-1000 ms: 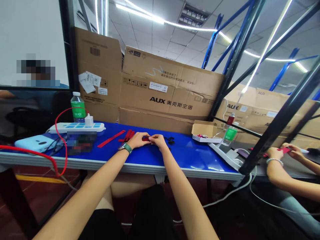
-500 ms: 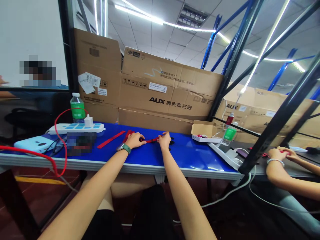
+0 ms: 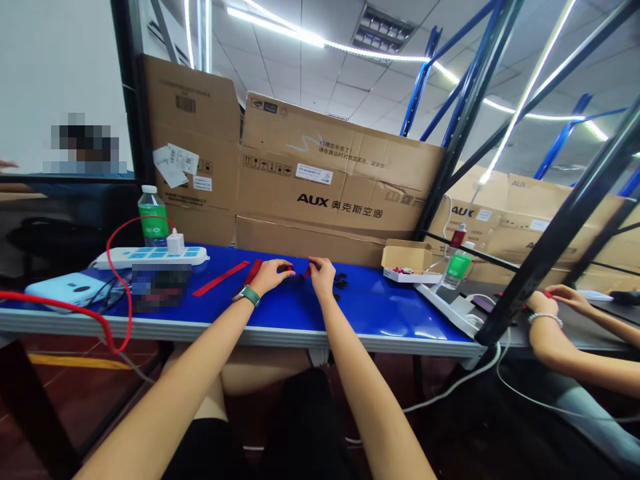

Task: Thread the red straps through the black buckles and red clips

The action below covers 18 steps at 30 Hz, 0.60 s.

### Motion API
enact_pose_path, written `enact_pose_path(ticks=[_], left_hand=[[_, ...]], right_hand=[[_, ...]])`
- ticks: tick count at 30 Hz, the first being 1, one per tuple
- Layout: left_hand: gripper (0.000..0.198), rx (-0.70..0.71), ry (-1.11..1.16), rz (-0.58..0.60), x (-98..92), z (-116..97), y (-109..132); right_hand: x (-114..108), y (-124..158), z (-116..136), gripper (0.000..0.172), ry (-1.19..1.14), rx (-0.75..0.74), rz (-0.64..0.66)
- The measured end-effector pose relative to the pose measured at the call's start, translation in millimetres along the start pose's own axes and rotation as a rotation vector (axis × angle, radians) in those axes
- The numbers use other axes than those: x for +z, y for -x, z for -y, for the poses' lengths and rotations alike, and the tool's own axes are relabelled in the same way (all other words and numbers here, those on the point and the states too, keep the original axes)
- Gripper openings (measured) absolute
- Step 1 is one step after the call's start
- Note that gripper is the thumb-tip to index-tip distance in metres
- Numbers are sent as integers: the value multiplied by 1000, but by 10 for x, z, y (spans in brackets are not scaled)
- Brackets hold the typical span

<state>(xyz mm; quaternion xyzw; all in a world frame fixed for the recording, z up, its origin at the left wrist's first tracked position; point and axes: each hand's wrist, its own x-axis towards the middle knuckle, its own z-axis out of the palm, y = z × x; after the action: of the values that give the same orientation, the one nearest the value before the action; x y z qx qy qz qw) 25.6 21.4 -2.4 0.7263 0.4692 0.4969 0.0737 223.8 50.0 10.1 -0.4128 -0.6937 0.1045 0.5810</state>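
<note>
Over the blue tabletop (image 3: pixel 380 313), my left hand (image 3: pixel 267 279) is closed, thumb and fingers pinched at a red strap that barely shows at the fingertips. My right hand (image 3: pixel 323 275) is closed too, pinching a red strap end (image 3: pixel 308 271). A small dark piece shows between the two hands, too blurred to make out. Several small black plastic pieces (image 3: pixel 341 281) lie just right of my right hand. Left of my left hand, a flat red strip (image 3: pixel 220 279) lies at a slant, and more red strap (image 3: pixel 255 269) sits partly behind that hand.
A white power strip (image 3: pixel 150 256), a green-labelled bottle (image 3: pixel 154 220) and a light-blue device (image 3: pixel 70 291) are at the left. An open small box (image 3: pixel 407 267) stands back right. Cardboard (image 3: pixel 340 180) walls the back. Beyond a black post, another person's hands (image 3: pixel 545 303) work.
The red strap stretched between my hands with a black piece on it no longer spans the gap. My right hand has turned and shifted slightly left and up; my left hand has moved slightly.
</note>
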Motion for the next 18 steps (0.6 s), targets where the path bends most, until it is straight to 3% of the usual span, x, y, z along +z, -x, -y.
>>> enact_pose_path(ticks=[4, 6, 9, 14, 18], left_hand=[[45, -56, 157, -51, 3, -43, -13], [47, -76, 228, -56, 7, -30, -19], [41, -86, 281, -46, 13, -11, -31], [41, -97, 249, -71, 9, -15, -52], [44, -132, 210, -99, -1, -18, -54]], right_hand=[[71, 19, 61, 32, -153, -34, 97], [79, 37, 72, 26, -174, -62, 121], [72, 55, 73, 16, -124, -148, 170], [80, 67, 84, 26, 66, -259, 201], [98, 79, 95, 25, 76, -307, 229]])
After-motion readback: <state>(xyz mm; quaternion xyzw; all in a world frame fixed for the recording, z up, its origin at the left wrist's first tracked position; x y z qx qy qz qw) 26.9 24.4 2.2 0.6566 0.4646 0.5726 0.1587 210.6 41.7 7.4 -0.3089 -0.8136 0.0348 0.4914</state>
